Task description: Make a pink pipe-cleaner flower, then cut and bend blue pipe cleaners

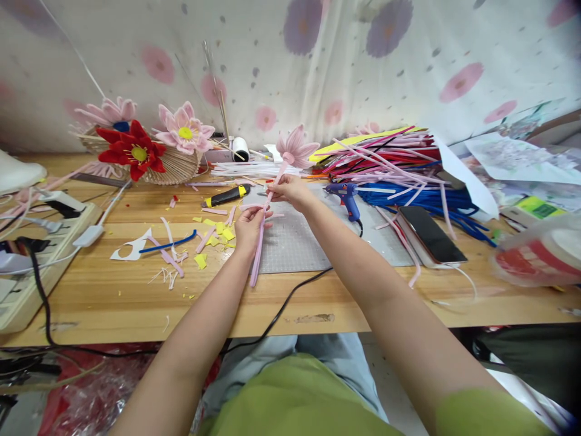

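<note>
A pink pipe-cleaner flower [297,148] tilts up and away over the grey cutting mat [299,251], its long fuzzy stem running down toward me. My right hand [288,191] pinches the stem just below the bloom. Lower down, my left hand [255,227] is closed around the same stem, and the loose stem ends hang below it. A blue glue gun [347,198] lies on the mat to the right of my hands. To the left rests a yellow and black utility knife [227,195].
Yellow and pink scraps [220,233] litter the wood left of the mat. Finished flowers [138,151] stand at the back left, near a power strip [49,260]. Bundled pipe cleaners [385,157], a phone [431,233] and a plastic cup [540,257] occupy the right. A black cable [290,297] crosses the front.
</note>
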Demonstrator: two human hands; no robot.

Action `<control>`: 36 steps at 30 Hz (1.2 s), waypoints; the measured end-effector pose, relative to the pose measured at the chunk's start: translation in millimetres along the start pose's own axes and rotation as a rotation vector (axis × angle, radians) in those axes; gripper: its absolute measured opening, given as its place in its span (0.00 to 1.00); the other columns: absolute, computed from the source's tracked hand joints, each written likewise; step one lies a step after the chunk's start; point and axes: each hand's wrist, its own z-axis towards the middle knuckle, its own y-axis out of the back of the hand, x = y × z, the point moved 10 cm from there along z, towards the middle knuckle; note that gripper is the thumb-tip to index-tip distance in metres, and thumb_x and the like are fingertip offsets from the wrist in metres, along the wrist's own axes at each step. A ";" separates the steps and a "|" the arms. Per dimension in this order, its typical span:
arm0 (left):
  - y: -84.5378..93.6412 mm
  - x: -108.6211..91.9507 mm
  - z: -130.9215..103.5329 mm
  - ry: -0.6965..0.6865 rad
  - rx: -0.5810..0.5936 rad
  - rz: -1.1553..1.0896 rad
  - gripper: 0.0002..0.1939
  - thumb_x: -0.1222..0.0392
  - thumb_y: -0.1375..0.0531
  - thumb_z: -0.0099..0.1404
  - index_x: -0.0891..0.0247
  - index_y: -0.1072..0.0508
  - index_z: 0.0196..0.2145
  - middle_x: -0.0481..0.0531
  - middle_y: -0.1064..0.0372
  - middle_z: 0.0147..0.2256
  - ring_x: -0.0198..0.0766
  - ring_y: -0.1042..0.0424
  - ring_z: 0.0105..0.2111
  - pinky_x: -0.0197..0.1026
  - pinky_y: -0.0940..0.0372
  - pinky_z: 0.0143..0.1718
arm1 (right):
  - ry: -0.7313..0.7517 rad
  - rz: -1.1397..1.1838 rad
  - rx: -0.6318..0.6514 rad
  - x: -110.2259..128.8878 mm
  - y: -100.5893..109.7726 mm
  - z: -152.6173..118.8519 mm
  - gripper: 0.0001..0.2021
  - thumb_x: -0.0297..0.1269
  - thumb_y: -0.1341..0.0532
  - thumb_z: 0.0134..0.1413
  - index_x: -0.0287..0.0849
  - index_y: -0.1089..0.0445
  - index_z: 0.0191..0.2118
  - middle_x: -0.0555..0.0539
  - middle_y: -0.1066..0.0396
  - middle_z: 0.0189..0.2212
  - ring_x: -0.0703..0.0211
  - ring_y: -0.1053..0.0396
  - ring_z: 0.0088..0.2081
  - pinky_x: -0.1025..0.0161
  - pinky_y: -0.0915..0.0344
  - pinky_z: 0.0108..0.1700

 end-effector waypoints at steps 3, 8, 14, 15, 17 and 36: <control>-2.1 -2.0 0.2 -0.027 0.025 0.007 0.10 0.61 0.37 0.51 0.67 0.31 0.30 0.56 0.27 0.37 0.39 0.25 0.34 0.32 0.33 0.23 | 0.030 -0.041 -0.024 2.0 2.4 1.8 0.11 0.27 0.37 0.47 0.39 0.42 0.24 0.51 0.31 0.20 0.67 0.32 0.22 0.62 0.29 0.34; -3.1 -0.5 -0.3 -0.014 0.037 0.013 0.14 0.62 0.33 0.45 0.67 0.30 0.30 0.54 0.26 0.33 0.40 0.25 0.34 0.35 0.32 0.26 | 0.046 -0.114 -0.065 3.6 4.4 5.4 0.13 0.28 0.36 0.45 0.41 0.44 0.24 0.52 0.33 0.18 0.67 0.34 0.20 0.62 0.29 0.32; 3.8 4.7 0.1 0.071 -0.021 -0.022 0.09 0.64 0.35 0.49 0.69 0.30 0.28 0.56 0.26 0.31 0.40 0.25 0.35 0.33 0.32 0.27 | -0.003 -0.058 0.007 0.0 -1.1 -0.8 0.10 0.28 0.38 0.49 0.40 0.42 0.26 0.52 0.33 0.18 0.66 0.33 0.21 0.60 0.30 0.34; 4.1 8.4 0.4 0.117 -0.025 -0.048 0.07 0.66 0.36 0.50 0.69 0.30 0.28 0.55 0.26 0.31 0.39 0.25 0.35 0.32 0.32 0.27 | -0.012 -0.002 0.073 0.3 -6.2 -3.6 0.07 0.27 0.40 0.50 0.40 0.41 0.28 0.51 0.31 0.20 0.66 0.31 0.23 0.61 0.30 0.35; 2.6 17.1 0.7 0.223 -0.016 -0.107 0.04 0.69 0.38 0.52 0.69 0.30 0.28 0.54 0.26 0.30 0.36 0.25 0.35 0.28 0.33 0.26 | -0.024 0.113 0.211 3.4 -16.3 -10.0 0.05 0.25 0.42 0.52 0.39 0.39 0.33 0.49 0.28 0.25 0.65 0.29 0.29 0.62 0.31 0.39; -18.6 15.6 -6.0 0.213 0.198 -0.125 0.11 0.62 0.36 0.50 0.65 0.31 0.33 0.56 0.26 0.38 0.40 0.25 0.35 0.36 0.30 0.31 | -0.068 0.162 0.237 -3.1 -8.3 -5.6 0.07 0.22 0.47 0.55 0.37 0.37 0.29 0.47 0.27 0.24 0.67 0.29 0.27 0.69 0.31 0.33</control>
